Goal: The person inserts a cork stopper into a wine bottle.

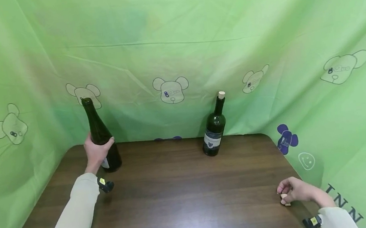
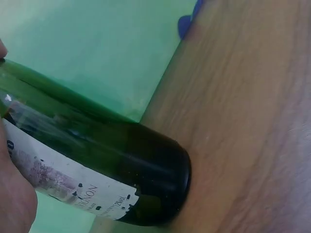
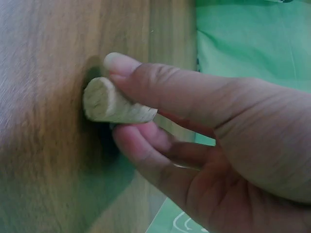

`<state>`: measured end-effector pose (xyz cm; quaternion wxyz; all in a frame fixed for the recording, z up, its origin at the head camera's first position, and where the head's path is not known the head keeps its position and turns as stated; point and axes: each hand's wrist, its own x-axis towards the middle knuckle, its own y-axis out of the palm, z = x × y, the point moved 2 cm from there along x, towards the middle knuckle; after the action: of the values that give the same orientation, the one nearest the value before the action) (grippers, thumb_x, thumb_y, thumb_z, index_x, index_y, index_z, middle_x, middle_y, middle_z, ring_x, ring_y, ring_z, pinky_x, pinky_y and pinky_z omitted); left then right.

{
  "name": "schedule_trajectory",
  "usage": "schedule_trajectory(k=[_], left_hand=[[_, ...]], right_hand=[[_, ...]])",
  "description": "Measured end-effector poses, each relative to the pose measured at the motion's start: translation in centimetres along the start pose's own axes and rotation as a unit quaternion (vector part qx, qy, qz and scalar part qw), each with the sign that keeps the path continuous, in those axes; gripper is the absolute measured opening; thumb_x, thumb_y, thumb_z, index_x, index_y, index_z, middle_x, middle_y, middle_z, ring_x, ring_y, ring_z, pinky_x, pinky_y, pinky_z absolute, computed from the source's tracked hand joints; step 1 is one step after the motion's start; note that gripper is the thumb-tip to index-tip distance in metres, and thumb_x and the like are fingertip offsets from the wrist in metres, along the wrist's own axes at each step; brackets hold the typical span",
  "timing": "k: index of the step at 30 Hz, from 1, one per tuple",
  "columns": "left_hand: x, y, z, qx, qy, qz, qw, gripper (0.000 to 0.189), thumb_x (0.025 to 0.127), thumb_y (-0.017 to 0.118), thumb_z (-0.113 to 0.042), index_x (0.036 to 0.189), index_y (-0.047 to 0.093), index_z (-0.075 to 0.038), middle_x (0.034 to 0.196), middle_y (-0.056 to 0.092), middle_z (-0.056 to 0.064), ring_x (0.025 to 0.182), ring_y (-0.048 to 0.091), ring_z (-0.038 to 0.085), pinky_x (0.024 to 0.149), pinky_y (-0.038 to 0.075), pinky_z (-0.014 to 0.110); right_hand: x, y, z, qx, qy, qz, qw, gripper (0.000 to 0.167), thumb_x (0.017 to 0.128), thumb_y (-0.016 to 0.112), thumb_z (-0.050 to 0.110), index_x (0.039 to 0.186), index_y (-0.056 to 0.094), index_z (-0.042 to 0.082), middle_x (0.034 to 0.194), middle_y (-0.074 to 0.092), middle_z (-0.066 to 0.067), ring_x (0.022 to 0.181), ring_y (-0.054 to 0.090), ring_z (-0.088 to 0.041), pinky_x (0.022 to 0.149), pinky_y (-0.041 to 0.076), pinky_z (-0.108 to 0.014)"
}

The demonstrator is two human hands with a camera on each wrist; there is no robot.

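Left hand: wraps round the body of a green bottle, with thumb along its right side.
Right hand: pinches a pale cork between thumb and bent fingertips (parted just by the cork's thickness).
Green bottle: upright at the back left of the wooden table, open at the mouth, with a worn white label on its lower body.
Pale cork: near the table's right edge, held sideways, with one round end showing (contact with the wood hard to tell).
Wrists: dressed in pale sleeves, with a small dark device strapped at each cuff.
Second bottle: stands at the back of the table, right of centre, well apart from both hands, with a stopper in the neck.
Cloth: hangs green and creased behind the table and at both sides, printed with bear heads in outline.
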<state>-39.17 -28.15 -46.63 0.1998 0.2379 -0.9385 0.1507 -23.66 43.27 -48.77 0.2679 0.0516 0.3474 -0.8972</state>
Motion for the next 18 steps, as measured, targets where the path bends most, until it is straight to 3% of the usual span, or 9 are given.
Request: schedule_trajectory(k=[7, 14, 18], left_hand=[[-2.0, 1.8, -1.3, -0.037, 0.037, 0.040, 0.9979, 0.043, 0.080, 0.083, -0.009, 0.115, 0.061, 0.001, 0.096, 0.060, -0.009, 0.086, 0.058, 0.003, 0.078, 0.046, 0.020], [-5.8, 3.9, -6.7, -0.079, 0.093, 0.093, 0.9881, 0.037, 0.078, 0.079, 0.000, 0.110, 0.062, 0.007, 0.095, 0.067, 0.001, 0.085, 0.059, 0.002, 0.078, 0.047, 0.019], [-7.4, 6.0, -7.9, -0.106, 0.120, 0.117, 0.9802, 0.037, 0.076, 0.080, 0.002, 0.108, 0.062, 0.007, 0.095, 0.069, 0.014, 0.083, 0.061, 0.005, 0.076, 0.050, 0.021]], right_hand=[[1.0, 0.0, 1.1, -0.004, -0.009, 0.021, 0.9997, 0.017, 0.078, 0.078, -0.005, 0.091, 0.068, -0.011, 0.077, 0.072, -0.012, 0.067, 0.067, -0.008, 0.064, 0.058, -0.026], [3.5, -0.4, 4.3, -0.083, -0.078, -0.017, 0.9933, 0.008, 0.083, 0.080, 0.006, 0.080, 0.074, 0.002, 0.072, 0.074, -0.001, 0.063, 0.066, -0.004, 0.061, 0.057, -0.024], [5.2, -0.7, 6.5, -0.063, -0.107, -0.010, 0.9923, 0.012, 0.084, 0.079, 0.003, 0.090, 0.072, -0.005, 0.081, 0.076, -0.007, 0.072, 0.072, -0.009, 0.068, 0.059, -0.025]])
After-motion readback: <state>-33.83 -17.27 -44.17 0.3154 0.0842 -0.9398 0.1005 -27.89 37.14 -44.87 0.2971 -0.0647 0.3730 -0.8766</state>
